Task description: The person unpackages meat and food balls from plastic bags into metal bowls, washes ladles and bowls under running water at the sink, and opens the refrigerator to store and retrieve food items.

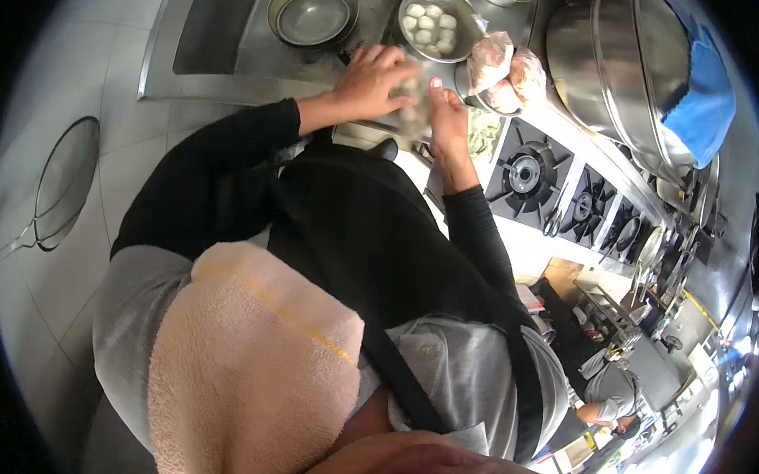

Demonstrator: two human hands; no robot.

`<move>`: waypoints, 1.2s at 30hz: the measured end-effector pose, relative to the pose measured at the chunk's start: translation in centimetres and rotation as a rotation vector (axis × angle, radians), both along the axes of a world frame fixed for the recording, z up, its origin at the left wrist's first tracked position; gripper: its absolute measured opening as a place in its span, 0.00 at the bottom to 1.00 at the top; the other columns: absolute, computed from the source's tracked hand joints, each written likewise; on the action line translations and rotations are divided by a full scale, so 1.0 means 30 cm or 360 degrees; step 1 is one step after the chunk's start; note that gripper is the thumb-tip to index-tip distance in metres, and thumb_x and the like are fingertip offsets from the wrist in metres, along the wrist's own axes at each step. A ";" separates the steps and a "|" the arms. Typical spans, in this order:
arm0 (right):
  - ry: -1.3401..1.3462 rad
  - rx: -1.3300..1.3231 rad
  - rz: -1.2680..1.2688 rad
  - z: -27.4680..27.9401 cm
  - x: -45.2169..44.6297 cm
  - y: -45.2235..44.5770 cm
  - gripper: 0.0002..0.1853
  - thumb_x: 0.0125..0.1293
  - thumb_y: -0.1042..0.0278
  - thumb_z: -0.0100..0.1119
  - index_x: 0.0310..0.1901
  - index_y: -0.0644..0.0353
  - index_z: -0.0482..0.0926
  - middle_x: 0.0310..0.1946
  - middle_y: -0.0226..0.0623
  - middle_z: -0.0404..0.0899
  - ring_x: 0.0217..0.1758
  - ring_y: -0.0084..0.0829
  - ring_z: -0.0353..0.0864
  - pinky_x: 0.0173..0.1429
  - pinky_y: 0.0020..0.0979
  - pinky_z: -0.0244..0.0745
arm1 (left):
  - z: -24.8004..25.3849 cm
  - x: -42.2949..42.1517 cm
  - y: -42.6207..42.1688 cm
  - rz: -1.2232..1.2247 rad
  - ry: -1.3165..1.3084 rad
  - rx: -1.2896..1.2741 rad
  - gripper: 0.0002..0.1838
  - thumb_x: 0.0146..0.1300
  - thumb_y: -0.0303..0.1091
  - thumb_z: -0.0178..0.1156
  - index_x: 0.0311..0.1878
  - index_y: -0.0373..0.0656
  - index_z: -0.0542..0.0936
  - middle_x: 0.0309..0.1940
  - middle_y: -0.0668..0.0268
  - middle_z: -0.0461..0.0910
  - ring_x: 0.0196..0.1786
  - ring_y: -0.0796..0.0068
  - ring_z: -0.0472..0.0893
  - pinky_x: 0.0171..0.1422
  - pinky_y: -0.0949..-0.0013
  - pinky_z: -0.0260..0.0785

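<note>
A pale, speckled thing (413,104), blurred by motion, is between my two hands; what it is I cannot make out. My left hand (372,82) curls its fingers against its left side, fingertips smeared. On its right side, my right hand (450,127) grips it, thumb pointing up. Just above the hands stands a metal bowl (401,33) with several round white pieces (424,24) in liquid. Knotted clear bags of pinkish food (492,61) sit in a bowl right of my right hand. An empty-looking round pan (314,17) lies above my left hand.
Gas burners (525,173) line the counter at right, near shredded pale green food (483,134). Large metal pots (619,66) with a blue cloth (704,94) stand at upper right. A wire strainer (66,184) is at left. Another person (612,391) is at lower right.
</note>
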State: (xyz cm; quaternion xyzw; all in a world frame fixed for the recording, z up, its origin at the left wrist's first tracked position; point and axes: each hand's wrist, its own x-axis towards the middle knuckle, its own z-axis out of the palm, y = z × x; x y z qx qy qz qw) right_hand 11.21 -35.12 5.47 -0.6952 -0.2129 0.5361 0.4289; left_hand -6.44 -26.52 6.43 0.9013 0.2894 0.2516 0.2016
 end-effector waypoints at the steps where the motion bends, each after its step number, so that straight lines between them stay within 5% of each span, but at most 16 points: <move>1: -0.0367 -0.0009 0.0199 0.004 0.035 -0.015 0.19 0.72 0.55 0.62 0.47 0.66 0.74 0.43 0.37 0.76 0.36 0.27 0.72 0.41 0.33 0.72 | 0.007 0.002 -0.014 -0.0057 0.0108 -0.0014 0.15 0.59 0.47 0.67 0.45 0.49 0.84 0.51 0.65 0.75 0.54 0.60 0.74 0.59 0.54 0.63; 5: -0.0996 0.0532 0.0263 0.053 0.055 -0.060 0.24 0.61 0.59 0.71 0.51 0.65 0.72 0.43 0.43 0.77 0.36 0.32 0.73 0.42 0.33 0.72 | -0.135 0.086 -0.023 0.0022 -0.0278 -0.0623 0.09 0.68 0.36 0.59 0.45 0.41 0.81 0.44 0.59 0.81 0.46 0.63 0.80 0.52 0.61 0.70; 6: -0.1110 0.0590 0.0374 0.090 0.050 -0.078 0.28 0.59 0.62 0.70 0.56 0.66 0.71 0.49 0.51 0.78 0.46 0.44 0.80 0.53 0.38 0.75 | -0.164 0.112 -0.023 0.0095 -0.0383 -0.0821 0.08 0.69 0.33 0.58 0.45 0.40 0.80 0.42 0.57 0.82 0.44 0.63 0.81 0.50 0.62 0.71; 7: -0.1126 0.0534 0.0497 0.082 0.050 -0.085 0.28 0.58 0.65 0.67 0.58 0.67 0.72 0.52 0.58 0.78 0.56 0.54 0.79 0.63 0.43 0.72 | -0.148 0.132 -0.033 0.0189 -0.0507 -0.0773 0.07 0.65 0.31 0.59 0.43 0.40 0.80 0.39 0.54 0.83 0.38 0.50 0.82 0.43 0.56 0.73; 9: -0.1300 0.0711 0.0180 -0.048 0.004 -0.086 0.20 0.56 0.70 0.62 0.51 0.67 0.78 0.44 0.56 0.80 0.48 0.55 0.80 0.55 0.48 0.75 | -0.254 0.169 -0.045 0.0228 -0.0654 -0.0813 0.10 0.66 0.31 0.58 0.48 0.37 0.77 0.38 0.51 0.82 0.41 0.52 0.82 0.45 0.56 0.72; 10: -0.1797 0.1039 0.0365 -0.221 0.020 -0.071 0.13 0.55 0.73 0.60 0.44 0.62 0.80 0.39 0.51 0.79 0.39 0.51 0.79 0.47 0.50 0.74 | -0.200 0.167 -0.040 0.0075 -0.0446 -0.0395 0.12 0.66 0.32 0.58 0.49 0.36 0.77 0.38 0.52 0.82 0.42 0.52 0.82 0.46 0.56 0.72; 11: -0.1912 0.0843 0.0283 -0.280 -0.017 -0.069 0.07 0.54 0.74 0.59 0.36 0.59 0.80 0.34 0.46 0.78 0.33 0.47 0.76 0.42 0.49 0.73 | -0.171 0.172 -0.036 -0.0096 -0.0247 -0.0336 0.13 0.67 0.35 0.58 0.48 0.37 0.77 0.38 0.54 0.83 0.41 0.52 0.82 0.45 0.55 0.73; 12: -0.1735 0.1306 0.0129 -0.171 -0.002 -0.075 0.08 0.55 0.72 0.60 0.37 0.63 0.79 0.37 0.47 0.79 0.41 0.48 0.78 0.47 0.47 0.73 | -0.183 0.182 -0.004 -0.0080 -0.0151 -0.0906 0.13 0.69 0.37 0.55 0.48 0.38 0.78 0.36 0.52 0.83 0.41 0.50 0.83 0.44 0.53 0.74; 13: -0.1796 0.1405 0.0143 -0.149 0.008 -0.075 0.08 0.55 0.70 0.61 0.36 0.61 0.78 0.37 0.45 0.79 0.40 0.48 0.78 0.46 0.45 0.74 | -0.156 0.168 0.016 -0.0195 0.0065 -0.0433 0.14 0.72 0.39 0.51 0.47 0.40 0.80 0.35 0.50 0.83 0.40 0.47 0.83 0.43 0.51 0.74; 19: -0.1875 0.0541 0.0379 -0.074 0.039 -0.085 0.14 0.56 0.63 0.61 0.41 0.62 0.79 0.39 0.46 0.79 0.46 0.49 0.81 0.50 0.44 0.78 | -0.123 0.226 0.049 -0.0431 0.0084 -0.0319 0.22 0.77 0.47 0.48 0.44 0.37 0.83 0.33 0.44 0.82 0.40 0.40 0.81 0.39 0.48 0.71; 23: -0.1727 0.0262 0.0486 -0.005 0.066 -0.048 0.18 0.59 0.60 0.59 0.46 0.63 0.80 0.36 0.47 0.84 0.38 0.49 0.86 0.41 0.47 0.81 | -0.033 0.250 0.013 -0.0451 -0.0045 -0.0508 0.24 0.77 0.47 0.48 0.42 0.34 0.83 0.32 0.43 0.81 0.39 0.38 0.80 0.39 0.50 0.71; 25: -0.1772 0.0309 0.0428 -0.017 0.065 -0.028 0.18 0.59 0.59 0.60 0.46 0.63 0.79 0.34 0.48 0.84 0.35 0.50 0.86 0.38 0.47 0.81 | -0.028 0.237 0.025 -0.0469 0.0042 -0.0559 0.24 0.77 0.47 0.48 0.43 0.34 0.83 0.32 0.42 0.81 0.39 0.38 0.81 0.39 0.50 0.71; 29: -0.1709 0.0301 0.0406 -0.082 0.052 0.027 0.20 0.56 0.60 0.63 0.48 0.61 0.77 0.38 0.49 0.83 0.37 0.51 0.86 0.38 0.48 0.81 | -0.013 0.177 0.037 -0.0593 0.0134 -0.0365 0.22 0.74 0.42 0.54 0.29 0.32 0.75 0.20 0.48 0.74 0.24 0.47 0.72 0.30 0.54 0.63; 30: -0.1705 0.0327 0.0420 -0.089 0.050 0.034 0.20 0.56 0.61 0.63 0.48 0.61 0.77 0.38 0.49 0.83 0.37 0.51 0.86 0.38 0.48 0.81 | -0.012 0.163 0.047 -0.0525 0.0165 -0.0489 0.25 0.70 0.43 0.60 0.24 0.33 0.66 0.15 0.56 0.61 0.20 0.60 0.59 0.27 0.58 0.57; 33: -0.1719 0.0392 0.0502 -0.034 0.041 -0.006 0.17 0.58 0.61 0.61 0.47 0.60 0.77 0.39 0.48 0.82 0.35 0.50 0.86 0.37 0.48 0.81 | -0.144 0.092 0.171 -0.0506 0.0214 -0.0612 0.27 0.66 0.43 0.64 0.23 0.33 0.64 0.16 0.58 0.55 0.23 0.66 0.54 0.28 0.61 0.56; 36: -0.1902 0.0477 0.0516 -0.004 -0.058 -0.031 0.13 0.62 0.61 0.57 0.45 0.59 0.77 0.35 0.45 0.82 0.33 0.47 0.86 0.33 0.48 0.80 | -0.113 0.094 0.176 -0.0490 0.0371 -0.0521 0.20 0.59 0.38 0.65 0.26 0.34 0.68 0.17 0.56 0.62 0.23 0.62 0.59 0.30 0.59 0.59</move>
